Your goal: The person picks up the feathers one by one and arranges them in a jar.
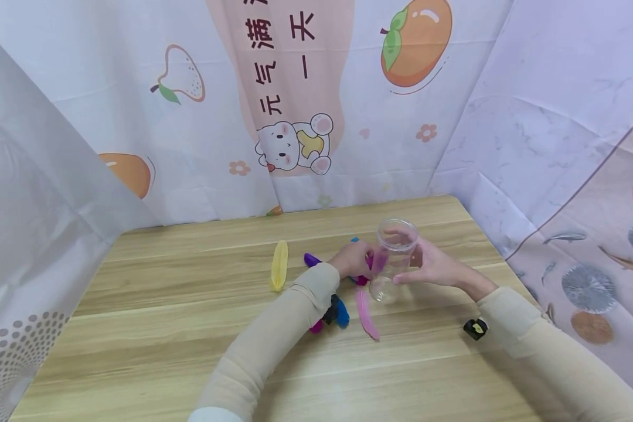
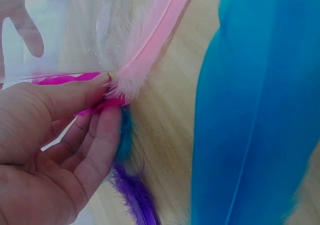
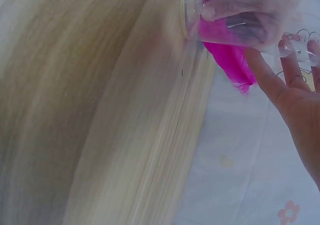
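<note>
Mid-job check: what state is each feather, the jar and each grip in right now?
Left grip, pinches the magenta feather.
Right grip, holds the clear jar.
Clear jar, upright; no lid can be made out.
Magenta feather, held beside the jar.
Yellow feather, lying on the table.
Pink feather, lying on the table.
Purple feather, on the table, partly hidden.
Blue feather, partly hidden near the left sleeve.

From my far seat I see the jar [image 1: 392, 264]: clear, colourless, round and tall. It appears to stand upright on the tabletop [image 1: 163, 305], held from the side by the right hand [image 1: 436, 264]. The magenta feather [image 3: 234, 69] is pinched in the left hand [image 1: 353, 259], just beside the jar, outside it; whether these touch, I cannot tell.
</note>
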`<state>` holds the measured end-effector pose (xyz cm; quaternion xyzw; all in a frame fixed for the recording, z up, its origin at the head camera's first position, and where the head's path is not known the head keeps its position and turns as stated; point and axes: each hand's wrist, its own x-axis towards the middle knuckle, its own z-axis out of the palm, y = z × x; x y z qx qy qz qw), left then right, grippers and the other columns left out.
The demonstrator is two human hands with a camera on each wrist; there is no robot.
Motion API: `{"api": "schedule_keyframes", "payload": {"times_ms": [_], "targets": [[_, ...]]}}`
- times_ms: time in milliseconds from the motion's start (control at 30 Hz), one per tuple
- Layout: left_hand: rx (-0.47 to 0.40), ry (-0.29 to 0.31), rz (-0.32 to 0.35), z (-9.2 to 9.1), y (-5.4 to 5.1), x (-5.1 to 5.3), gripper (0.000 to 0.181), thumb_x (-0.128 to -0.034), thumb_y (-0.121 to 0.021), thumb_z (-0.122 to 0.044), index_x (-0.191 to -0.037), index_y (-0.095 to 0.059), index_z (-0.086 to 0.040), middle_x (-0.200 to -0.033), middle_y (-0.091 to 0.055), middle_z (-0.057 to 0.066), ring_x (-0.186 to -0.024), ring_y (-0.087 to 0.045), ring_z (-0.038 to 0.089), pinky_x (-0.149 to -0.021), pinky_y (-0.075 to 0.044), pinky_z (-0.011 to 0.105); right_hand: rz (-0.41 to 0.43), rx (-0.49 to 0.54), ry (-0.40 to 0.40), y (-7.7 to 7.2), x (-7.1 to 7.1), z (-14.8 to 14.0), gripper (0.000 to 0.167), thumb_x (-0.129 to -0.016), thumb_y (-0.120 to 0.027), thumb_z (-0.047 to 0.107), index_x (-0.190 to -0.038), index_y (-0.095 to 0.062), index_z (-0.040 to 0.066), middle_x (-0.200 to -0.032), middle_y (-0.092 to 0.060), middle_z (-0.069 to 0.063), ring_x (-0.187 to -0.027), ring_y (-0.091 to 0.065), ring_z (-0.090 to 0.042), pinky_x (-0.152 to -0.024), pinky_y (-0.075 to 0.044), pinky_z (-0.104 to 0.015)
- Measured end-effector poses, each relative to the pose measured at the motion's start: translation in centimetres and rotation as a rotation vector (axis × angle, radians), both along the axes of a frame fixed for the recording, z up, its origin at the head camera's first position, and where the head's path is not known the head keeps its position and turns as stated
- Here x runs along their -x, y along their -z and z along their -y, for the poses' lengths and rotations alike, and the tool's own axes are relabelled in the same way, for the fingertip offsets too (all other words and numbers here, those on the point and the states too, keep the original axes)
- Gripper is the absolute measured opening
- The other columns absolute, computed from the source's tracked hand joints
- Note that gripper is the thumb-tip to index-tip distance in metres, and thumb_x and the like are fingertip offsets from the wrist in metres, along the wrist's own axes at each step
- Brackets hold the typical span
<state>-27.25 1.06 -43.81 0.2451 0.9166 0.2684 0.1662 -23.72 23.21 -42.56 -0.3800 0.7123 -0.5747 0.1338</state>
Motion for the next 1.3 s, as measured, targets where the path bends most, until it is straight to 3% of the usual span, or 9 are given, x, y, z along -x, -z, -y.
{"api": "schedule_keyframes", "payload": {"times_ms": [167, 433, 633, 767, 967, 1300], "targets": [[-0.041, 0.008, 0.01, 0.4, 0.1, -0.2, 0.024, -0.0767, -0.087, -0.007, -0.078, -0.063, -0.01, -0.063, -0.055, -0.006, -0.06, -0.053, 0.009, -0.054, -0.044, 0.018, -0.008, -0.002, -0.004, 0.1, -0.1, 0.1, 0.093, -0.078, -0.083, -0.008, -0.151, -0.028, 0.006, -0.139, -0.057, -0.015, -0.128, -0.057, -0.032, -0.096, -0.052, -0.056], [-0.246, -0.051, 0.27, 1.4, 0.1, -0.2, 0.02, -0.0828, -0.081, 0.002, -0.098, -0.068, -0.001, -0.078, -0.067, 0.006, -0.062, -0.066, 0.017, -0.054, -0.06, 0.03, -0.026, -0.068, 0.021, 0.3, -0.4, 0.4, 0.089, -0.078, -0.084, -0.004, -0.148, -0.03, 0.009, -0.133, -0.057, -0.021, -0.12, -0.059, -0.043, -0.088, -0.058, -0.051], [-0.303, -0.059, 0.342, 2.5, -0.7, -0.2, 0.03, -0.0852, -0.08, 0.0, -0.112, -0.065, 0.004, -0.091, -0.066, 0.009, -0.071, -0.068, 0.019, -0.057, -0.061, 0.031, -0.035, -0.144, 0.055, 0.0, -0.7, 0.4, 0.088, -0.077, -0.087, 0.001, -0.146, -0.033, 0.008, -0.135, -0.057, -0.021, -0.119, -0.058, -0.044, -0.082, -0.06, -0.05], [-0.348, -0.068, 0.377, 3.5, -1.7, -0.3, 0.029, -0.0885, -0.077, 0.001, -0.113, -0.063, 0.006, -0.091, -0.066, 0.012, -0.071, -0.07, 0.022, -0.058, -0.061, 0.033, -0.05, -0.186, 0.059, -0.3, -0.6, 0.5, 0.089, -0.077, -0.087, 0.002, -0.147, -0.033, 0.007, -0.138, -0.054, -0.024, -0.117, -0.059, -0.045, -0.08, -0.061, -0.048], [-0.378, -0.109, 0.407, 4.9, -2.6, -0.5, 0.027, -0.0918, -0.074, -0.003, -0.115, -0.061, 0.004, -0.093, -0.065, 0.011, -0.069, -0.068, 0.021, -0.059, -0.061, 0.033, -0.006, -0.175, 0.015, -0.2, -0.1, 0.9, 0.09, -0.078, -0.086, 0.0, -0.148, -0.03, 0.008, -0.142, -0.05, -0.027, -0.123, -0.057, -0.047, -0.081, -0.06, -0.049], [-0.377, -0.082, 0.417, 5.9, -3.3, -1.0, 0.018, -0.0958, -0.071, -0.007, -0.11, -0.063, 0.003, -0.095, -0.068, 0.013, -0.075, -0.071, 0.024, -0.064, -0.062, 0.035, -0.004, -0.186, 0.025, 0.1, -0.4, 0.7, 0.089, -0.079, -0.085, -0.001, -0.146, -0.027, 0.007, -0.14, -0.051, -0.03, -0.123, -0.056, -0.049, -0.081, -0.061, -0.044]]}}
